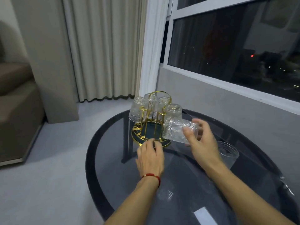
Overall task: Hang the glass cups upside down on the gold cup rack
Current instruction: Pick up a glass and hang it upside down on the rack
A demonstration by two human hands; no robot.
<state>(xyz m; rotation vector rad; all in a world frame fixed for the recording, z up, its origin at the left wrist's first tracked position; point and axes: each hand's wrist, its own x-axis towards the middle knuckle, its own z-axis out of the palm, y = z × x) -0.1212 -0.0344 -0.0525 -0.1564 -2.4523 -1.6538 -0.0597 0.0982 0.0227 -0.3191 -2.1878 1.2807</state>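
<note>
Two hands over glass table (103, 159), six cups.
Left hand (150, 157) fingers spread flat at gold rack (150, 127) base; right hand (202, 143) grips one tilted cup (177, 131); four cups hung (173, 111); one cup on table (228, 154).

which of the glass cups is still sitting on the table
The cup at the right, standing upright on the glass table behind the right hand. Four hang on the rack; another is held.

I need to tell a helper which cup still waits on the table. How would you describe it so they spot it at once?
On the round dark glass table, look right of the gold cup rack, behind the right hand. The waiting cup stands there upright on the tabletop, alone; the others hang upside down on the rack or lie tilted in that hand.
</note>
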